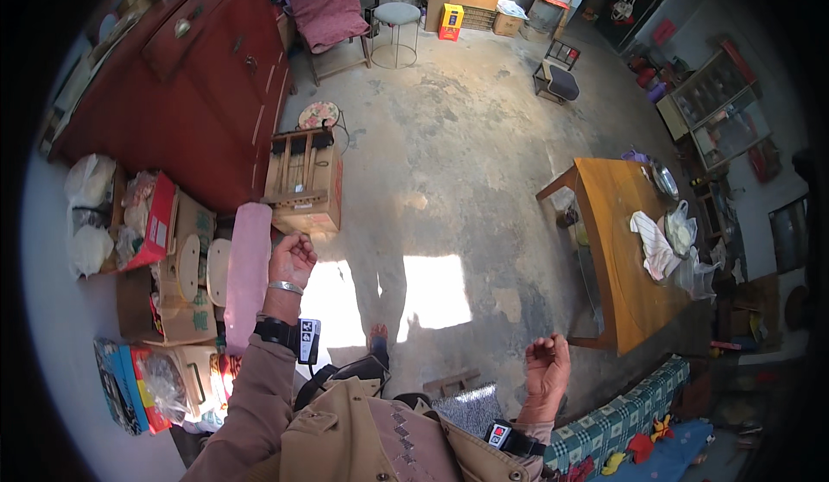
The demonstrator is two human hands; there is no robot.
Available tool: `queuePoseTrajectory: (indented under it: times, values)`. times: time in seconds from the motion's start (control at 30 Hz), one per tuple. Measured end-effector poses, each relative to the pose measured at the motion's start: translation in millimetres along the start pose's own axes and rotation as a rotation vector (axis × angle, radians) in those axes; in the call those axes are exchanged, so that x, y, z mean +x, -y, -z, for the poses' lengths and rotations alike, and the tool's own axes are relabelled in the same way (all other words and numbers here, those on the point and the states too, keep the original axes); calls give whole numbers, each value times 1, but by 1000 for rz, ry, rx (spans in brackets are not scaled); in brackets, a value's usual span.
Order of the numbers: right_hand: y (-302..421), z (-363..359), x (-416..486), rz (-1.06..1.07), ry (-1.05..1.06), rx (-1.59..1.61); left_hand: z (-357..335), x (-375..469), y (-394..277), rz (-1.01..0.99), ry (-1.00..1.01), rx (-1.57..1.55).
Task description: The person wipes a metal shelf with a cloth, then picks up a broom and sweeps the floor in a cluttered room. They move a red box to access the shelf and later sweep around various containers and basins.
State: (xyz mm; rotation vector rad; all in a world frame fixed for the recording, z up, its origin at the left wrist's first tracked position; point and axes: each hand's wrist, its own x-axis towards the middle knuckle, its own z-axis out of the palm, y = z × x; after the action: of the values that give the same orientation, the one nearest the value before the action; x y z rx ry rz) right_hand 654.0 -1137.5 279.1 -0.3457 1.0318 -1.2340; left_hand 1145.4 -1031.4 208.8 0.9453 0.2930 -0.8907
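My left hand (293, 263) is raised palm up, its fingers loosely bent and nothing in it. A metal bracelet (285, 286) circles that wrist, and a black strap with a small device (309, 341) sits behind it. In view, the hand lies nearest a long pink padded cushion (249, 268) and a cardboard box (327, 206) topped by a wooden frame (301, 168). On the other side, my right hand (547, 367) is also raised, loosely curled and holding nothing. Another strapped device (499, 433) is on the right wrist. The wooden table (622, 313) stands beyond this hand.
A dark red cabinet (201, 87) runs along the left. Farther off are a cloth-covered chair (327, 9), a round stool (396, 14) and a low chair (558, 80). A plaid-covered seat (612, 404) is at lower right. Concrete floor (453, 158) stretches between them, partly sunlit.
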Motion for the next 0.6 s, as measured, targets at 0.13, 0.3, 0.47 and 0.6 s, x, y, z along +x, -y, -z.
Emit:
queuePoseTrajectory:
  times: [0.13,0.3,0.47,0.6]
  values:
    - [14,-32,61,0,-65,9,-58,57,-5,68,42,-7]
    - [46,-67,156,42,-59,30,-116,134,15,108,40,-92]
    - [77,-134,285,75,-61,22,-184,233,4,33,111,-132]
    - [93,-224,389,26,3,-8,-226,297,-19,-71,30,-122]
